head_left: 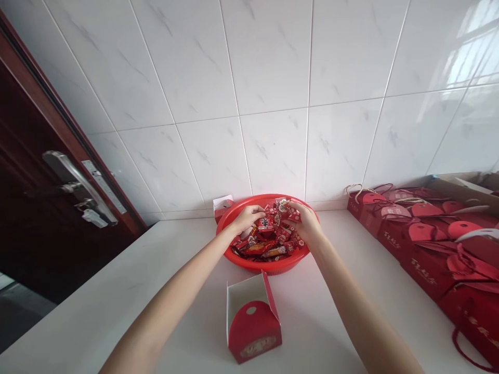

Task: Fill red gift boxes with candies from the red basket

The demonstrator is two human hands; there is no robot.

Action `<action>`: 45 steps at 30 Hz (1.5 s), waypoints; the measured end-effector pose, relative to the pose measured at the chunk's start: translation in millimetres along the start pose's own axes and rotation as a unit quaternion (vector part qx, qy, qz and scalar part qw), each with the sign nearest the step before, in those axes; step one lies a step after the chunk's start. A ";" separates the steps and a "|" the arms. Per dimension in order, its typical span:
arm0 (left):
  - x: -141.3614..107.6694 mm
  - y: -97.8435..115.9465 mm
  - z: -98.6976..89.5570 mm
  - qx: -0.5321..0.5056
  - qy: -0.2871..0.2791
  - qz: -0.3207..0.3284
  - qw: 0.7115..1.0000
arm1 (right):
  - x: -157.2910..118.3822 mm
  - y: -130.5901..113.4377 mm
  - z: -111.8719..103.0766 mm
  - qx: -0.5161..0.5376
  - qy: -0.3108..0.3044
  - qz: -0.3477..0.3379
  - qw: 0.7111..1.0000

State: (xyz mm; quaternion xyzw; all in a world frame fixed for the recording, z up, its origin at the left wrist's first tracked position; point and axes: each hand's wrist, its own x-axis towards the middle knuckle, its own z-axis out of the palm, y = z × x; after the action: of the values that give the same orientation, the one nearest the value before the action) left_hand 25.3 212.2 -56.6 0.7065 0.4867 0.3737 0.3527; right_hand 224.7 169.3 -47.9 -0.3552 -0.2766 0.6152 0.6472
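A round red plastic basket (268, 267) holds many small wrapped candies (265, 246), mostly red. Over its left part is my left hand (248, 218), fingers bent together beside a red packet; whatever they may pinch is too small to make out. My right hand (304, 221) reaches over the basket's right side, its fingers closed on a red candy packet (290, 214). Nearer to me, between my forearms, stands an open red box (253, 332) with a white inside; no candy shows in it.
Several red gift boxes (413, 259) with cord handles line the right side of the white counter (156, 270). A small red and white box (223, 205) sits behind the basket. A dark door (35, 156) is at left, a tiled wall behind.
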 end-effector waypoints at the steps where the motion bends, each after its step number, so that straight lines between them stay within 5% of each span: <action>1: 0.4 -0.5 -0.2 0.005 0.007 -0.005 1.000 | -0.1 -0.7 0.1 0.004 0.001 0.007 1.000; 30: 3.0 -2.3 1.8 0.062 0.037 0.022 0.997 | -8.4 -7.7 3.8 0.004 0.016 0.073 0.997; 45: 0.4 2.3 2.1 0.090 0.032 0.010 0.995 | -5.9 -3.9 0.5 0.000 -0.007 0.053 0.999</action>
State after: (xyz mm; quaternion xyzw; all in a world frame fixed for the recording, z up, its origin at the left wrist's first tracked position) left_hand 28.2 211.7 -55.5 0.7281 0.5221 0.3543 0.2680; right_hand 226.1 163.5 -44.0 -0.3654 -0.2617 0.6511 0.6116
